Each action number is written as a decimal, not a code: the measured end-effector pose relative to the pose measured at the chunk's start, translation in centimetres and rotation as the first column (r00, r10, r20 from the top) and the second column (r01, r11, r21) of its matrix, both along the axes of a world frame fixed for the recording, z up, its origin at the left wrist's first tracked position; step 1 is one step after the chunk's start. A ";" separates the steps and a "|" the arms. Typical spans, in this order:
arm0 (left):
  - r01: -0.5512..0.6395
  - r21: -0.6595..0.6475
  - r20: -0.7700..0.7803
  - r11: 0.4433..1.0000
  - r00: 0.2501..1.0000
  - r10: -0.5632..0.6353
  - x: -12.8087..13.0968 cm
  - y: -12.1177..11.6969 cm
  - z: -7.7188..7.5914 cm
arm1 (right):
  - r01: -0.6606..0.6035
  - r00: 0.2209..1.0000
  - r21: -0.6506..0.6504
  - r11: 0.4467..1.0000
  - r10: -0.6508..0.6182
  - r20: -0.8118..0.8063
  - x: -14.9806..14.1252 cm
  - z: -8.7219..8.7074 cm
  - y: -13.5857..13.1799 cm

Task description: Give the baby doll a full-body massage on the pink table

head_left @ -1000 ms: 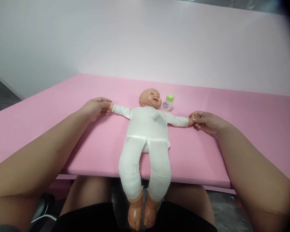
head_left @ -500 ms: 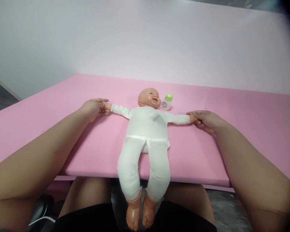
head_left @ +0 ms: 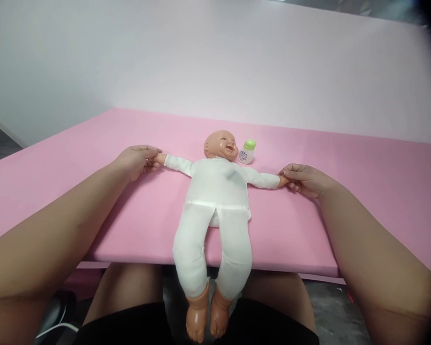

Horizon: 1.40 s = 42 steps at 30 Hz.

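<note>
A baby doll (head_left: 219, 184) with a cloth body in white lies on its back, arms stretched out sideways and lower legs hanging over the table's near edge. On the left, my left hand (head_left: 141, 160) is closed around one of the doll's hands, thumb on top. My right hand (head_left: 301, 178) pinches the other doll hand between thumb and fingers. Both small hands are partly covered by my fingers. Next to the doll's head is a small clear bottle (head_left: 246, 153) with a green cap, apart from my hands.
The pink table (head_left: 129, 230) meets a pale wall (head_left: 215, 62) at the back. My legs (head_left: 129, 292) are beneath its front edge, on either side of the doll's feet. A white cable (head_left: 59, 326) curves at the lower left.
My right thumb and fingers have closed more over the doll's hand, and that doll arm has shifted slightly inward. My left hand keeps its hold. The view has moved a little.
</note>
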<state>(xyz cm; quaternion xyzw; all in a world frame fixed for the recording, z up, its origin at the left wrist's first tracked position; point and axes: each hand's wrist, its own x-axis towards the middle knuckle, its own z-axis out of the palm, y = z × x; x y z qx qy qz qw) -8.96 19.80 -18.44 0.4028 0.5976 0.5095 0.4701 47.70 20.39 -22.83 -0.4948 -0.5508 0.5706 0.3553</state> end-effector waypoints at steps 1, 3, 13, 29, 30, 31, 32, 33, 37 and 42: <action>-0.003 -0.006 -0.034 1.000 0.999 0.003 0.0 0.1 0.0 | 0.001 1.000 0.004 1.000 -0.001 0.007 0.0 0.0 0.0; -0.002 -0.021 -0.101 1.000 0.995 -0.001 0.0 0.3 0.0 | 0.001 1.000 0.009 1.000 -0.001 0.017 -0.1 0.0 0.1; -0.043 -0.026 -0.023 0.999 0.999 0.042 -0.6 1.0 -0.6 | 0.132 0.991 -0.039 0.990 -0.132 0.005 -0.8 0.3 0.2; -0.003 0.011 0.057 1.000 0.998 0.002 0.2 0.0 0.1 | 0.015 0.992 -0.086 0.996 -0.025 -0.122 0.4 0.1 0.3; -0.002 0.016 0.047 1.000 0.999 0.001 0.2 -0.1 0.1 | -0.003 0.994 -0.077 0.997 -0.005 -0.112 0.4 0.2 0.3; -0.001 0.021 0.038 1.000 0.999 0.000 0.2 -0.1 0.2 | -0.017 0.995 -0.070 0.997 0.010 -0.098 0.3 0.2 0.2; -0.002 0.025 0.029 1.000 1.000 0.001 0.1 -0.1 0.1 | -0.025 0.996 -0.064 0.998 0.020 -0.082 0.2 0.2 0.1; -0.004 0.026 0.022 1.000 1.000 0.004 0.1 -0.1 0.1 | -0.027 0.998 -0.059 0.998 0.023 -0.065 0.2 0.2 0.1; -0.008 0.024 -0.004 1.000 1.000 0.008 -0.2 0.0 0.0 | 0.005 1.000 -0.027 1.000 -0.006 -0.009 -0.3 0.2 -0.1; -0.041 -0.003 0.039 0.999 0.998 0.041 -0.2 0.3 -0.1 | 0.049 0.999 -0.008 0.999 -0.049 0.021 -0.6 0.2 0.2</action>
